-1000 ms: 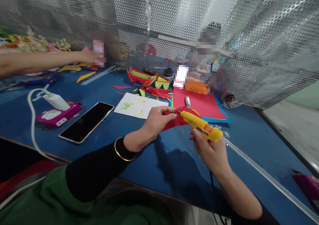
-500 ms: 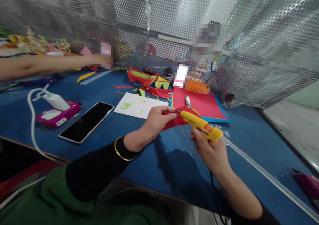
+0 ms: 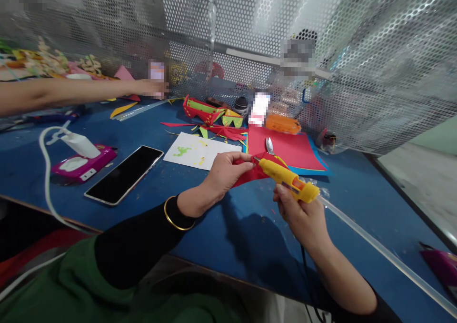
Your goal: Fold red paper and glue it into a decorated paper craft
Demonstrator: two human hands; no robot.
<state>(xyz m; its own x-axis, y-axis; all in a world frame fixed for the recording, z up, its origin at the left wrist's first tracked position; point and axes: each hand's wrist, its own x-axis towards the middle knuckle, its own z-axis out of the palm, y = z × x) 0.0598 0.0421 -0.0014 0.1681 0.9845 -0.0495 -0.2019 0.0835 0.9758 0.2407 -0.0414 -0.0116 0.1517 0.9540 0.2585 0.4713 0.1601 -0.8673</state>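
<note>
Between the thumb and fingers of my left hand point(image 3: 228, 173) a piece of red paper point(image 3: 246, 175) is pinched. My right hand point(image 3: 303, 216) grips a yellow hot glue gun point(image 3: 282, 173). Its metal nozzle points left and meets or nearly meets the red paper close to my left fingertips. From the gun's rear a long clear glue stick point(image 3: 378, 249) runs to the lower right. Just beyond the gun, scissors point(image 3: 269, 146) rest on red sheets point(image 3: 291, 146) with blue ones under them. A white card point(image 3: 189, 151) with green and yellow marks lies left of the paper.
A black phone point(image 3: 124, 175) and a purple power strip point(image 3: 85, 163) with a white charger are on the left. Red paper glasses point(image 3: 203, 111), paper scraps point(image 3: 228, 131) and an orange case point(image 3: 283, 124) stand farther back. Another person's arm point(image 3: 71, 92) reaches in from the left.
The other person's hand has shifted slightly to the right at the back left. My hands, the glue gun and the red paper look almost unmoved.
</note>
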